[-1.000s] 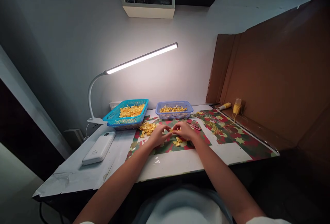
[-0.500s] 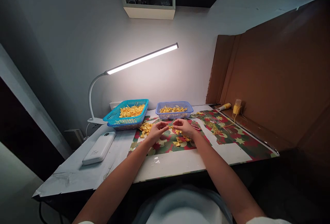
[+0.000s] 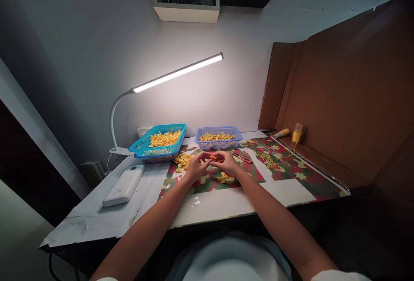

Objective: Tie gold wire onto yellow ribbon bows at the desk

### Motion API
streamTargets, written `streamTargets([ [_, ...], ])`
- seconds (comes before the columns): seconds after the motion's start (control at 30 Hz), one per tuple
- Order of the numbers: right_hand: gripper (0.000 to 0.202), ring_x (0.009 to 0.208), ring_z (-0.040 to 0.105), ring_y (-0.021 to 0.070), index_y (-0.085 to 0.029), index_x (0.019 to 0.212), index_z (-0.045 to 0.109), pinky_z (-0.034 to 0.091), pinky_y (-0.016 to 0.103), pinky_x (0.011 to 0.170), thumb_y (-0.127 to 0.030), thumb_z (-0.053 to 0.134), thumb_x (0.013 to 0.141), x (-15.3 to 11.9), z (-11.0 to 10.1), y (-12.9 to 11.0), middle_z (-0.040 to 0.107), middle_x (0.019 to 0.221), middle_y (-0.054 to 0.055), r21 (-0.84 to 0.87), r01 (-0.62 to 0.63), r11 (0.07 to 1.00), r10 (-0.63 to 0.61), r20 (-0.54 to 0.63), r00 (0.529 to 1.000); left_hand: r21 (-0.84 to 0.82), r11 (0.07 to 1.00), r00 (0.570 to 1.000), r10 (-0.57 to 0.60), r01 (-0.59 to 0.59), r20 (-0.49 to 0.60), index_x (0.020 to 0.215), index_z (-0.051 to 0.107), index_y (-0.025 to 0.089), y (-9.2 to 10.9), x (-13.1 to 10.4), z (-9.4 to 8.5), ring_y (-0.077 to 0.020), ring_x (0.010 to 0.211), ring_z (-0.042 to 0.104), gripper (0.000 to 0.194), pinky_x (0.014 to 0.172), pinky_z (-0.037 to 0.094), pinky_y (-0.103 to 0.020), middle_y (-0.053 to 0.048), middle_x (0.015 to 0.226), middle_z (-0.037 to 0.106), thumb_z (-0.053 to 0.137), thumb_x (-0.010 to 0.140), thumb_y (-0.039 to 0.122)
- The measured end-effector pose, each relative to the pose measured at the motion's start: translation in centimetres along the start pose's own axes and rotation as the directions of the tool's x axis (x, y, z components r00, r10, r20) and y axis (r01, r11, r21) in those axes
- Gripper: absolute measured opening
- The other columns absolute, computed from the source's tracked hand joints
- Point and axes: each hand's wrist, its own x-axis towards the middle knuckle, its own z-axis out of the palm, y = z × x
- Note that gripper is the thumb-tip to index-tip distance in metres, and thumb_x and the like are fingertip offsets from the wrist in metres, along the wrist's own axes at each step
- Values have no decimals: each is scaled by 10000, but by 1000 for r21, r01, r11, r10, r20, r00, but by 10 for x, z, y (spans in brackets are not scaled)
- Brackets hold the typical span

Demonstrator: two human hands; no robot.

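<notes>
My left hand (image 3: 198,165) and my right hand (image 3: 226,163) meet over the patterned cloth-like sheet (image 3: 202,181). Pinched between their fingertips is a small yellow ribbon piece (image 3: 212,157), mostly covered by the fingers. Just left of my left hand lies a pile of yellow ribbon pieces (image 3: 183,161). A few yellow ribbon bows (image 3: 224,178) rest below my right hand, partly hidden by the wrist. Beyond that hand is a pair of small red-handled snips (image 3: 243,158).
Behind my hands stand a turquoise basket (image 3: 137,146) and a purple-blue basket (image 3: 218,144), both holding yellow pieces. A lit desk lamp (image 3: 177,74) arches overhead. A white power bank (image 3: 124,186) lies left; thread spools (image 3: 296,134) and a cardboard panel (image 3: 339,86) are right.
My hands have drawn closer together, and the right one has shifted slightly left. Its fingers now hide more of the ribbon piece, while more of the snips shows.
</notes>
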Motion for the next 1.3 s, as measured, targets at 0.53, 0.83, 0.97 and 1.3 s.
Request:
streamTargets([
  [0.53, 181, 697, 581, 130, -175, 691, 658, 453, 241, 625, -353, 684, 680, -1, -10, -11, 663, 780, 42, 322, -382, 866, 393, 32, 919, -233, 954, 982, -180, 190, 65, 822, 670, 164, -6, 4, -3, -160, 689, 606, 333, 626, 465, -264, -42, 783, 681, 655, 710, 476],
  [0.83, 150, 633, 551, 125, -177, 654, 592, 443, 245, 588, -294, 684, 672, -1, -11, -17, 616, 705, 28, 341, -429, 836, 455, 3, 890, -290, 937, 980, -186, 197, 65, 823, 646, 161, -8, 4, -3, -152, 681, 602, 367, 637, 481, -274, -30, 757, 664, 688, 677, 494],
  [0.97, 208, 684, 568, 147, -171, 694, 611, 441, 248, 581, -372, 663, 683, 0, -12, -14, 640, 766, 50, 244, -298, 923, 326, -87, 941, -313, 924, 975, -202, 221, 93, 818, 637, 163, -6, 3, -3, -154, 693, 607, 371, 642, 483, -275, -35, 784, 664, 701, 657, 491],
  [1.3, 284, 766, 616, 180, -159, 795, 658, 478, 295, 688, -396, 700, 644, 2, -15, -3, 677, 810, 50, 3, -14, 1000, 14, -6, 1000, -344, 891, 955, -272, 295, 114, 787, 655, 165, -9, 6, -5, -160, 678, 602, 366, 607, 459, -265, -22, 717, 664, 650, 665, 510],
])
